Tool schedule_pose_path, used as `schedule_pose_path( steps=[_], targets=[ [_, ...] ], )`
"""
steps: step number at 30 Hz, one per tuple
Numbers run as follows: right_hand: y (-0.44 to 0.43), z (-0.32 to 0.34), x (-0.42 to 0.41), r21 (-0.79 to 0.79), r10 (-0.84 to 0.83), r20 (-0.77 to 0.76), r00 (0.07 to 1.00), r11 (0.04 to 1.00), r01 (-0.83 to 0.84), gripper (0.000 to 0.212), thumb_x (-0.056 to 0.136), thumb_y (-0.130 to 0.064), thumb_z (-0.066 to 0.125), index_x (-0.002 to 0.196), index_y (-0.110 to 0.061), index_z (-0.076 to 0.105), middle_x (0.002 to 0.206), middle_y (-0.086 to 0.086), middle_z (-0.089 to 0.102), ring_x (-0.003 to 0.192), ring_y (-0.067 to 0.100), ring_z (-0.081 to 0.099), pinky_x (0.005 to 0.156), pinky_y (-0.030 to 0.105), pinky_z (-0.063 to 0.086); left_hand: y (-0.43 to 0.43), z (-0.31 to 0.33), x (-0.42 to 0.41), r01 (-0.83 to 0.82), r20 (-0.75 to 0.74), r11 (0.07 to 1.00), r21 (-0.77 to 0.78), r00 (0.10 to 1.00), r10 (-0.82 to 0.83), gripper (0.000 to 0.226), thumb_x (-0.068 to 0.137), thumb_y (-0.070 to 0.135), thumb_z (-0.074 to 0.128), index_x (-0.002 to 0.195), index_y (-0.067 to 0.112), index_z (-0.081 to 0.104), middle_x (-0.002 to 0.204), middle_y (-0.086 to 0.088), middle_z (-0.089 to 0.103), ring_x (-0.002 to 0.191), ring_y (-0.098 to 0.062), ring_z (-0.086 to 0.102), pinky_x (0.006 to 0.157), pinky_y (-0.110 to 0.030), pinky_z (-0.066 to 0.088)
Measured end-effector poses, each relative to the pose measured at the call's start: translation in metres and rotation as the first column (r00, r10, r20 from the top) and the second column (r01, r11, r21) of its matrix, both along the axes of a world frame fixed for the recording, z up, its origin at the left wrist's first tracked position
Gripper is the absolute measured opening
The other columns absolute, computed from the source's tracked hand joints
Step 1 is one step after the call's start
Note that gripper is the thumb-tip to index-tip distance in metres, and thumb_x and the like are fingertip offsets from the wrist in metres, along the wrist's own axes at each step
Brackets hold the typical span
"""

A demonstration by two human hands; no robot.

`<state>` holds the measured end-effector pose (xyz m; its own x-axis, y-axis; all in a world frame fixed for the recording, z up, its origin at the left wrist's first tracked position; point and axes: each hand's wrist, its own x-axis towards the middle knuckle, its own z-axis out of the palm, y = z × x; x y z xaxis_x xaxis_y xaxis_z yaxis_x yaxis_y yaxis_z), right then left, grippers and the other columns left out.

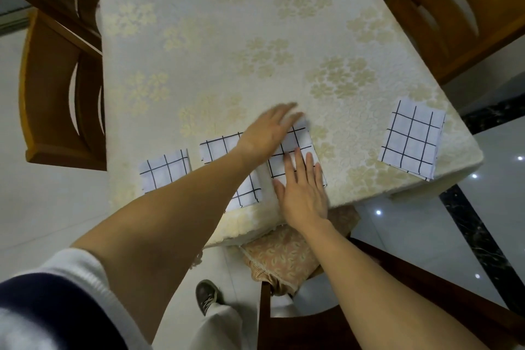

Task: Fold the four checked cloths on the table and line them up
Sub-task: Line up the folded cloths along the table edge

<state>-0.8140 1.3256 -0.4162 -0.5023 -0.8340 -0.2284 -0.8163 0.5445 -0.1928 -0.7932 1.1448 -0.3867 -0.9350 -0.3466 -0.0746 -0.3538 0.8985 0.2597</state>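
Where the third checked cloth (295, 148) lies folded near the bench (227, 23) front edge, both hands press it flat: left hand (267, 133) blurred, right hand (304, 193) with fingers (298, 159) spread. Two folded cloths (164, 169) (224, 148) sit left, one (410, 139) well apart right.

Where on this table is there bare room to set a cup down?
The far half of the table, beyond all four cloths, is bare. So is the gap between the third cloth and the right-hand cloth. The near edge is crowded by cloths, the left hand and the right hand.
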Motion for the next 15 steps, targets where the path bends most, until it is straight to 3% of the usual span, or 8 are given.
schedule_pose_path(
  steps=[2,4,11,15],
  targets=[
    [-0.001,-0.003,0.002,-0.014,-0.034,-0.031,0.999,0.999,0.034,0.073,0.103,-0.053,0.014,0.161,-0.009,0.007,0.169,0.012,0.001,0.155,0.031,-0.006,0.126,0.049,0.006,0.008,-0.004,-0.003,0.124,0.089,0.979,0.164,0.986,-0.139,0.066,0.104,0.003,0.046,0.162,0.021,0.021,0.17,-0.003,0.013,0.155,-0.028,0.017,0.124,-0.042,0.023],
    [-0.001,-0.005,0.006,-0.024,-0.104,-0.054,0.993,0.994,0.103,0.08,0.102,-0.057,0.017,0.159,-0.001,0.008,0.167,0.017,0.005,0.155,0.033,0.0,0.126,0.049,0.012,0.013,-0.011,-0.006,0.088,0.156,0.968,0.237,0.98,-0.127,0.055,0.111,0.02,0.034,0.163,0.022,0.015,0.171,-0.001,0.004,0.157,-0.028,0.003,0.127,-0.044,0.009],
    [0.023,0.003,0.01,-0.046,-0.192,-0.021,0.981,0.981,0.191,0.089,0.098,-0.065,0.011,0.158,0.001,0.008,0.167,0.02,0.004,0.155,0.033,0.003,0.126,0.047,0.011,0.03,-0.025,-0.008,-0.022,0.232,0.999,0.041,0.973,0.012,0.059,0.108,0.051,0.009,0.161,0.035,-0.012,0.168,0.013,-0.017,0.156,-0.018,-0.016,0.126,-0.046,-0.007],
    [0.04,0.027,-0.023,-0.297,-0.313,0.161,0.936,0.889,0.348,0.068,0.103,-0.048,0.031,0.155,-0.004,0.031,0.165,0.015,0.023,0.153,0.029,0.018,0.122,0.041,0.019,0.038,-0.013,-0.016,0.01,0.363,0.997,-0.082,0.932,0.021,0.064,0.105,0.057,0.004,0.159,0.031,-0.019,0.167,0.008,-0.024,0.156,-0.024,-0.018,0.125,-0.051,-0.008]
  ],
)
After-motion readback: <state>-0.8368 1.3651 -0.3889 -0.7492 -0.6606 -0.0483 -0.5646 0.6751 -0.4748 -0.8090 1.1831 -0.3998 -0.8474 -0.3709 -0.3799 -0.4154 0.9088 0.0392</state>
